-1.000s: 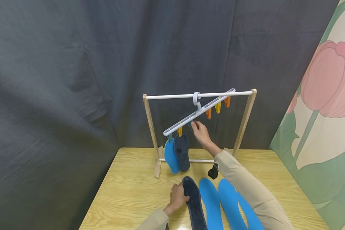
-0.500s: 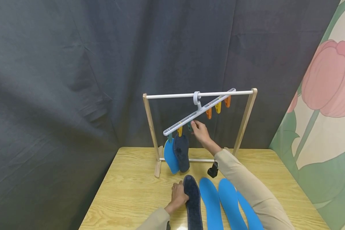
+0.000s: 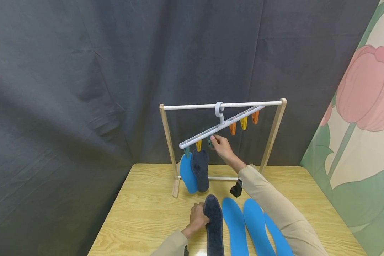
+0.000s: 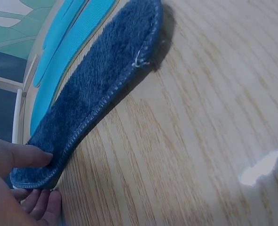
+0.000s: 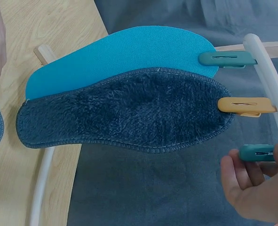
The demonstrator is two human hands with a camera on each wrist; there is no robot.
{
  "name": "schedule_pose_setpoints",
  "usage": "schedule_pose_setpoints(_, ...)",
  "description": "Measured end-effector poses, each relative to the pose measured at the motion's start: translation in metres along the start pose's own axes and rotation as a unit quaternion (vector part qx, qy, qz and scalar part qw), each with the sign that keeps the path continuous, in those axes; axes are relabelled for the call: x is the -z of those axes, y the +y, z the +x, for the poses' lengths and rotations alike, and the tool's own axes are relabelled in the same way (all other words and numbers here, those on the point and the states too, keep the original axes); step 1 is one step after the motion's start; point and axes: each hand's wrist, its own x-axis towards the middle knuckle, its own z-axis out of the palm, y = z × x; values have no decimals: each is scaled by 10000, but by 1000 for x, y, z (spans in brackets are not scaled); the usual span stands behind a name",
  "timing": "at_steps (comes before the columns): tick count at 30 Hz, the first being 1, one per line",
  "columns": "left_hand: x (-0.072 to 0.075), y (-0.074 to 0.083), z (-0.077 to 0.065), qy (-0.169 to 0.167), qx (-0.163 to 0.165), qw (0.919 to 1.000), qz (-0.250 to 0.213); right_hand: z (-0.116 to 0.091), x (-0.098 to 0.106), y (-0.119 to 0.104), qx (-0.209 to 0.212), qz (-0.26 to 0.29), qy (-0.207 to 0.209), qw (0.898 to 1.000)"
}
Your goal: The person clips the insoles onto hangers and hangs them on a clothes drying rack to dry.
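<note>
My left hand [image 3: 197, 217] pinches the edge of a dark fuzzy insole [image 3: 214, 224] near its far end; in the left wrist view the thumb [image 4: 33, 155] lies on the fleece and the fingers are under the edge. My right hand [image 3: 223, 147] grips a green clip [image 5: 257, 153] on the white hanger [image 3: 222, 125]. Left of that clip, a blue insole [image 3: 187, 174] hangs from another green clip [image 5: 226, 58], and a dark fuzzy insole [image 5: 129, 110] hangs from a yellow clip [image 5: 246, 104].
The tilted hanger hooks over the white bar [image 3: 192, 106] of a wooden-legged rack [image 3: 273, 138]. Orange clips [image 3: 232, 128] and a yellow one hang on its right half. Several blue insoles [image 3: 235, 224] lie on the wooden table [image 3: 140, 213], beneath my right arm.
The hanger has swung slightly, its left end shifting left with the hanging insoles. The dark insole in my left hand has straightened a little. My right hand stays at the green clip.
</note>
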Motion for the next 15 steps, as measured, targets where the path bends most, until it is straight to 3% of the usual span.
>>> schedule_pose_setpoints(10, 3, -4, -1, -102, -131, 9993, -330, 2, -1, 1, 13, -10, -82, 10000)
schedule_pose_setpoints(15, 0, -5, 1, 32, -289, 9991, -309, 4, -1, 1, -69, 151, -150, 9997)
